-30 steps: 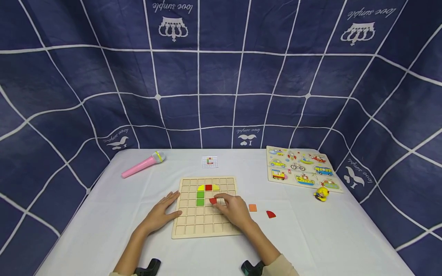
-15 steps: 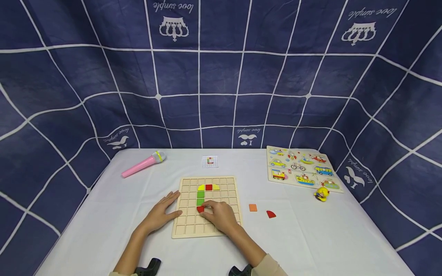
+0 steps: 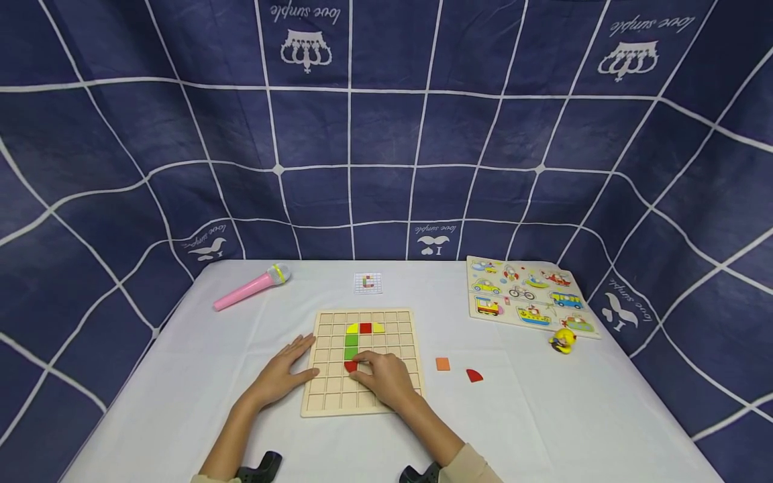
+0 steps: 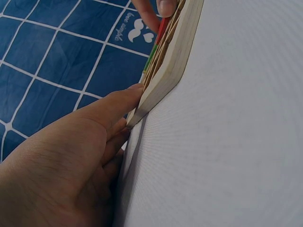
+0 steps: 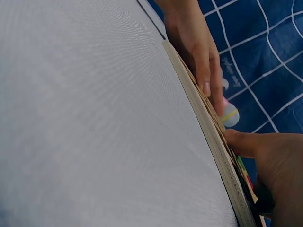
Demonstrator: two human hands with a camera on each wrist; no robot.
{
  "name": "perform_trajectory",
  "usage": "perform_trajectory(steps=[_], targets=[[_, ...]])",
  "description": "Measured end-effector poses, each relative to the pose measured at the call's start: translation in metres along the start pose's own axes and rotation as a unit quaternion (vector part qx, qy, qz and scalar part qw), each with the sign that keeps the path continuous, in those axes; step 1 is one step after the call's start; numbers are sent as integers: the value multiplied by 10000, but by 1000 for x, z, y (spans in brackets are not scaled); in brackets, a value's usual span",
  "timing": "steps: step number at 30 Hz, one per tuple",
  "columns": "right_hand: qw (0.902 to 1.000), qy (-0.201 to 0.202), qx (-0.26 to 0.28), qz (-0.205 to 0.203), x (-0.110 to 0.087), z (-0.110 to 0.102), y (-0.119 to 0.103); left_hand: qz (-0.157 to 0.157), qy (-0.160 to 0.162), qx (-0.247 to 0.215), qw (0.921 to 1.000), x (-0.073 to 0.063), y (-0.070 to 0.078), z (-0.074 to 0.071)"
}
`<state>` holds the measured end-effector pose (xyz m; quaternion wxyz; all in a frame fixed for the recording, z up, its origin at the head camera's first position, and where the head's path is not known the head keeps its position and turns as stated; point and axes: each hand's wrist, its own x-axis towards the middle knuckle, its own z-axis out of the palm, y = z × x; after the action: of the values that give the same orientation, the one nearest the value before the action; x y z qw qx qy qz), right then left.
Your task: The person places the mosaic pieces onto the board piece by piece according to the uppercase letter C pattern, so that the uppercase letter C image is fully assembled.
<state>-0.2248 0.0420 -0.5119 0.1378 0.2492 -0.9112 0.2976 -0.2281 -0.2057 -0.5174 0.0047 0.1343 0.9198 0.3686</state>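
A wooden grid board lies on the table. My left hand is spread along its left side, thumb on the edge; the left wrist view shows the thumb touching the frame. Thumb and forefinger of my right hand pinch a red quarter-circle tile at the cell just below two green square tiles. Above those, a red square tile sits between two yellow rounded tiles. To the right of the board lie an orange square tile and another red quarter-circle tile.
A small pattern card lies behind the board. A pink toy microphone is at the back left. At the back right rest a vehicle picture puzzle and a small yellow figurine. A blue checked curtain surrounds the table.
My right hand has carried the red quarter-circle tile left and toward me, to below the green tiles, and stayed there over the last half second. The left hand has not moved.
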Motion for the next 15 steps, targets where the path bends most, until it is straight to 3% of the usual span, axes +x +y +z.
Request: perform_trajectory(steps=[15], targets=[[9999, 95, 121, -7, -4, -8, 1, -45, -5, -28, 10000, 0, 1, 0]])
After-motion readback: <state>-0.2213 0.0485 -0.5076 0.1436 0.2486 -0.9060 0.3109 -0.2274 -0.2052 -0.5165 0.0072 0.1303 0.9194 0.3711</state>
